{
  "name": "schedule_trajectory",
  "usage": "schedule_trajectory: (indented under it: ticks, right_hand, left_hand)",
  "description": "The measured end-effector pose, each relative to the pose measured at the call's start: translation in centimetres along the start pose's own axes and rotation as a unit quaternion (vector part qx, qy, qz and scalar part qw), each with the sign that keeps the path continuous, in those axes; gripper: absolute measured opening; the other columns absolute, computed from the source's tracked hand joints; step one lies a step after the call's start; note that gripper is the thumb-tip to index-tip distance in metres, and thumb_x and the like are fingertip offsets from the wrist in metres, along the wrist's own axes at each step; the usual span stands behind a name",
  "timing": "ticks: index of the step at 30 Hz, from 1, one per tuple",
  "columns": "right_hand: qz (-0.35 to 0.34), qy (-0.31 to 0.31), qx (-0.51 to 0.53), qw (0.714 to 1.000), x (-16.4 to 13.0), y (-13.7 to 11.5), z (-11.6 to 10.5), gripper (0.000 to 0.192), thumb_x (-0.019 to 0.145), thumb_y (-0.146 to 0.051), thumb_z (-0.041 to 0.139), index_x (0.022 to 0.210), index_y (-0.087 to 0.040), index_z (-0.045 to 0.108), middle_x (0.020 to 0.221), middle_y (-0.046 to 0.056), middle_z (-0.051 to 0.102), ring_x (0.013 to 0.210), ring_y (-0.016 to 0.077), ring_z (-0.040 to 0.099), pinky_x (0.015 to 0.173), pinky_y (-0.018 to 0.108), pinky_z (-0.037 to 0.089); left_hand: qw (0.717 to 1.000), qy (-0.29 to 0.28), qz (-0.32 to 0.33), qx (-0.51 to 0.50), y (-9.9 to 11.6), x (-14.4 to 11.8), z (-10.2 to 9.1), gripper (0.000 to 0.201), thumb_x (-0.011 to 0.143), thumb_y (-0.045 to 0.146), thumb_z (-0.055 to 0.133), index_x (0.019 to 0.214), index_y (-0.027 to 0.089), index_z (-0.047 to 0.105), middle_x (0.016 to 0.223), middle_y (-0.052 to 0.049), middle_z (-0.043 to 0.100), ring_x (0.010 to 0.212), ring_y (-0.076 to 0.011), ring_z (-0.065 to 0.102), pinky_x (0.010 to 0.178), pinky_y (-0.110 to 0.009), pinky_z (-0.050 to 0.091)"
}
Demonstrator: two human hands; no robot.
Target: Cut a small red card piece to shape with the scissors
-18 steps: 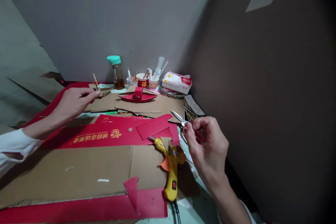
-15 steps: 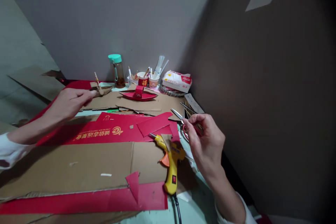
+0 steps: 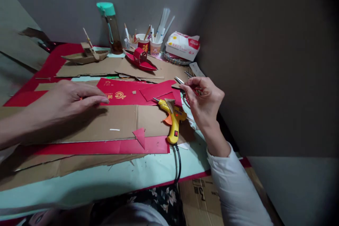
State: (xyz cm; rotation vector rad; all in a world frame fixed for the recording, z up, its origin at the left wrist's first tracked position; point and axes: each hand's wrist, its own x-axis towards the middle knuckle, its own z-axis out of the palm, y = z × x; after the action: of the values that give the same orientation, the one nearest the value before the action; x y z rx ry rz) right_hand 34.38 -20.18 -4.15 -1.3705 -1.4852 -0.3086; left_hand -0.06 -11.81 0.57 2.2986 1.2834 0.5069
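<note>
My left hand (image 3: pixel 67 101) lies flat, fingers spread, on the brown cardboard sheet (image 3: pixel 106 127) beside a red printed card (image 3: pixel 119 91); it holds nothing. My right hand (image 3: pixel 205 100) grips red-handled scissors (image 3: pixel 182 82) at the table's right edge, blades pointing left. A yellow glue gun (image 3: pixel 173 120) rests on the cardboard just left of that hand, its red light on. A brown cardboard boat (image 3: pixel 86 55) with a stick mast sits at the back left, a red boat (image 3: pixel 140 60) at the back centre.
A teal-capped bottle (image 3: pixel 109 28), cups of pens and sticks (image 3: pixel 148 42) and a tissue pack (image 3: pixel 184 44) stand by the wall. A dark panel (image 3: pixel 265 60) closes the right side. The glue gun's cord (image 3: pixel 179 164) drops over the front edge of the pale green table (image 3: pixel 106 178).
My left hand let go of the brown boat at the back and came down onto the cardboard sheet. The view tilted down. My right hand keeps the scissors.
</note>
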Motion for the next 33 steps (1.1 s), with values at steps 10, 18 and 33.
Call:
schedule_trajectory:
  ticks: [10, 18, 33]
  right_hand:
    - [-0.064, -0.025, 0.006, 0.998, 0.0, -0.6, 0.1, 0.009, 0.104, -0.023, 0.069, 0.095, -0.021, 0.071, 0.09, 0.006, 0.078, 0.083, 0.0218, 0.07, 0.08, 0.034, 0.056]
    - [-0.136, -0.094, -0.019, 0.986, -0.7, -2.4, 0.4, 0.017, 0.106, -0.012, 0.054, 0.099, -0.016, 0.068, 0.089, 0.01, 0.076, 0.08, 0.0237, 0.067, 0.077, 0.034, 0.055]
    - [-0.042, 0.017, 0.002, 0.999, 1.3, -1.5, -2.7, 0.015, 0.106, -0.019, 0.056, 0.101, -0.019, 0.07, 0.093, 0.008, 0.079, 0.083, 0.0211, 0.073, 0.077, 0.031, 0.057]
  left_hand:
    - [0.979, -0.154, 0.134, 0.026, 4.2, -1.7, 3.7, 0.036, 0.101, 0.048, 0.058, 0.11, 0.023, 0.082, 0.107, -0.007, 0.082, 0.096, -0.0254, 0.075, 0.085, -0.035, 0.054]
    - [0.954, -0.221, 0.178, 0.101, 5.2, -2.5, 7.9, 0.028, 0.096, 0.023, 0.054, 0.112, 0.024, 0.076, 0.111, -0.012, 0.076, 0.095, -0.0275, 0.075, 0.083, -0.036, 0.06]
    - [0.982, -0.156, 0.11, -0.014, 5.9, -2.9, 7.0, 0.022, 0.096, 0.034, 0.055, 0.092, 0.028, 0.076, 0.096, -0.005, 0.081, 0.091, -0.0268, 0.077, 0.082, -0.031, 0.061]
